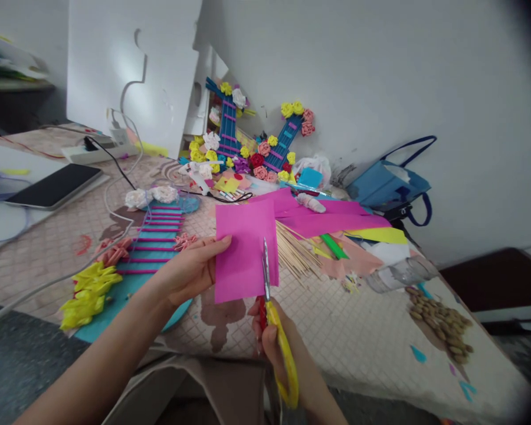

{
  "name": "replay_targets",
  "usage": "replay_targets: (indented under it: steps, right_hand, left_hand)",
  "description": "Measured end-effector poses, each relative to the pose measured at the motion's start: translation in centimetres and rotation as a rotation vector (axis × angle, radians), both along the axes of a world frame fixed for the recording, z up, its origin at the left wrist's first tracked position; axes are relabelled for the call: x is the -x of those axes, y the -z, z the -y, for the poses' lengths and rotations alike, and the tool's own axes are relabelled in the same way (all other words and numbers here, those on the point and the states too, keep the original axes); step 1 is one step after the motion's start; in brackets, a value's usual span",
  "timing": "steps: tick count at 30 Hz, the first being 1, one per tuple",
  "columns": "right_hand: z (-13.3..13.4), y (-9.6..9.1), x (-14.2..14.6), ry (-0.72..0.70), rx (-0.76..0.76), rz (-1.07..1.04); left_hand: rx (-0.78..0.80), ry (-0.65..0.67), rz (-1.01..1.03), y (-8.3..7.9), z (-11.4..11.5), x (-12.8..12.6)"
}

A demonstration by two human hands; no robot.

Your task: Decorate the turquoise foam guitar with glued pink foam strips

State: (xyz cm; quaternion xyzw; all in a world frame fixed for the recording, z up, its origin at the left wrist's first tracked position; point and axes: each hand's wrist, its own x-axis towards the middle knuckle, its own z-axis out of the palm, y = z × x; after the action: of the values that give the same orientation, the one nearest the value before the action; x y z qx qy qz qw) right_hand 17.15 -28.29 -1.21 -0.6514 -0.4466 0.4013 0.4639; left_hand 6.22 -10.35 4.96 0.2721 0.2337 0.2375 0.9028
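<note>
My left hand [194, 268] pinches the left edge of a magenta paper sheet [243, 248], thumb in front and fingers behind. In my right hand [283, 342] is a pair of scissors [279, 336] with yellow and red handles. Its blades point up at the sheet's right side, with one blade in front of the paper; the cut itself is hard to make out. Under my left arm lies a teal panel [153, 239] with magenta sticks across it, edged by yellow paper flowers [88, 292] and pink ones [115, 252].
Thin wooden sticks [296, 254] and magenta paper [331, 217] lie beyond the sheet. Flower-trimmed blue panels [228, 127] lean at the back, near a glue gun [199, 176]. A clear jar [398, 275] and peanuts [440, 321] are at right, a phone [55, 184] at left.
</note>
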Motion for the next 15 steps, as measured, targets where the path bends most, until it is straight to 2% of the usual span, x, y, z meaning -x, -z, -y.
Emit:
replay_targets:
  steps: [4, 8, 11, 15]
  right_hand:
    - [-0.5, -1.2, 0.2, 0.012, -0.004, -0.052]
    - [-0.9, -2.1, 0.2, 0.004, 0.004, -0.019]
    - [-1.1, -1.7, 0.2, 0.022, -0.017, -0.001]
    - [-1.2, -0.3, 0.1, 0.051, -0.042, -0.023]
  left_hand:
    - [-0.032, 0.0, 0.047, -0.3, -0.4, 0.3]
    - [-0.073, 0.022, 0.037, -0.8, -0.3, 0.7]
    - [-0.08, 0.026, 0.039, -0.9, -0.1, 0.8]
    - [-0.072, 0.026, 0.045, -1.0, 0.0, 0.9]
